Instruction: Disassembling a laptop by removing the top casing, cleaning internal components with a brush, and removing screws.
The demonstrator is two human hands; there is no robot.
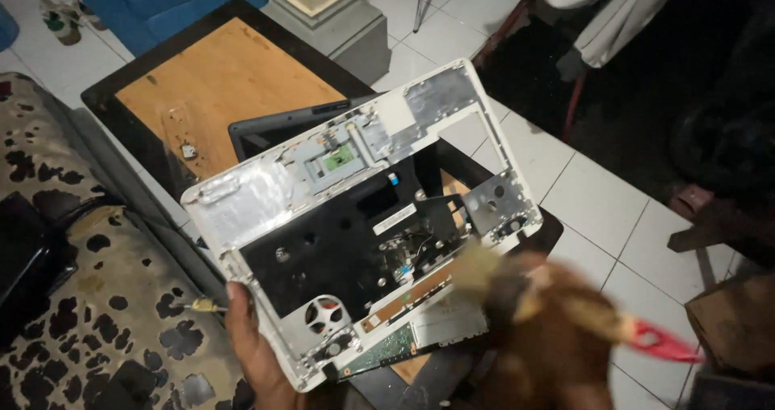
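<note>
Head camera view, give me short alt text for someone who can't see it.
A left hand holds up an opened white laptop case, its inside facing the camera, while the blurred right hand sweeps a brush with a red handle over it. Below are a wooden table and white tiled floor.

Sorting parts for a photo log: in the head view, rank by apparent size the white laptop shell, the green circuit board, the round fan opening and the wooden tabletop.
1. White laptop shell, nearer the camera
2. Wooden tabletop, partly covered, so rank unsure
3. Green circuit board, partly hidden
4. Round fan opening
</note>
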